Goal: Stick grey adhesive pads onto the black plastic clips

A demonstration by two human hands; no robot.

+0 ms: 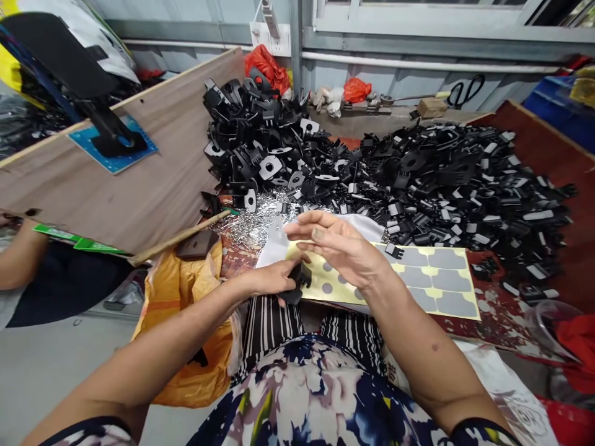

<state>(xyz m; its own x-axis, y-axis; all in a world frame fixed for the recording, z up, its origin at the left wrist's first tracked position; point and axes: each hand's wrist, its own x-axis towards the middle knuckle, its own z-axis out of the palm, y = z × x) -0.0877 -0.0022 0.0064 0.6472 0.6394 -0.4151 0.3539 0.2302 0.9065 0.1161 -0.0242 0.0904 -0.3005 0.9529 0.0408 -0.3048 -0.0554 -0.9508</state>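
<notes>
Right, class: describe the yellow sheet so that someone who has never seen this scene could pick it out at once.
Start at the big heap of black plastic parts across the table. Just in front of it, under the right hand, lies the yellow sheet. It is the only flat, pale yellow thing there, and it carries rows of grey stickers.

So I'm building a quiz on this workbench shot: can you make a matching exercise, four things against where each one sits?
Things:
1. black plastic part
2. yellow sticker sheet
3. scissors
4. orange plastic bag

Places:
A. on the back ledge, by the wall
B. under the left forearm
C. in the left hand
D. flat on the bench under the right hand

Pairs: 1-C, 2-D, 3-A, 4-B
</notes>
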